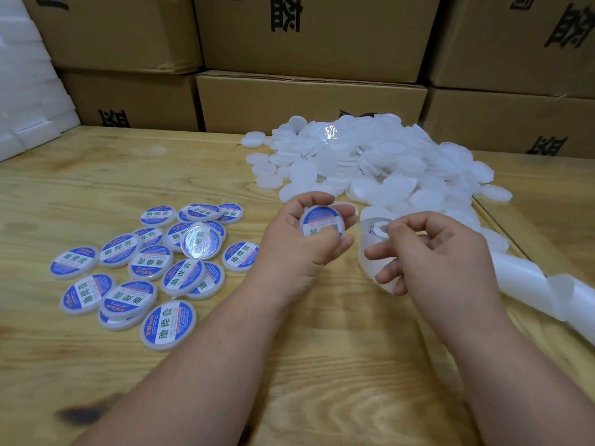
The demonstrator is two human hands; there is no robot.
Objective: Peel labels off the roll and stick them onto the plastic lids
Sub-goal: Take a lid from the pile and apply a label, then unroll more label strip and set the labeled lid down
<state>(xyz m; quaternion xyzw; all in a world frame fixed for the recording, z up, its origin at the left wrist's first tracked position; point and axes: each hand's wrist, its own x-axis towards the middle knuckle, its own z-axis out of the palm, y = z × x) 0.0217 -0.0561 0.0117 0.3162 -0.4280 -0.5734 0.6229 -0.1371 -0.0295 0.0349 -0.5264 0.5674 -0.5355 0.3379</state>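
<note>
My left hand (299,243) grips a round white plastic lid (322,220) that carries a blue and white label, its thumb lying over the label's lower edge. My right hand (431,252) holds the label strip (373,233) just to the right, thumb and forefinger pinching at a label on it. The strip's translucent backing (528,284) trails off to the lower right across the table. A big heap of plain white lids (380,165) lies behind my hands. Several labelled lids (151,262) are spread on the table to the left.
The wooden table (289,365) runs under everything, with a seam along its right side. Cardboard boxes (309,101) are stacked along the back. White foam blocks (29,91) stand at the far left.
</note>
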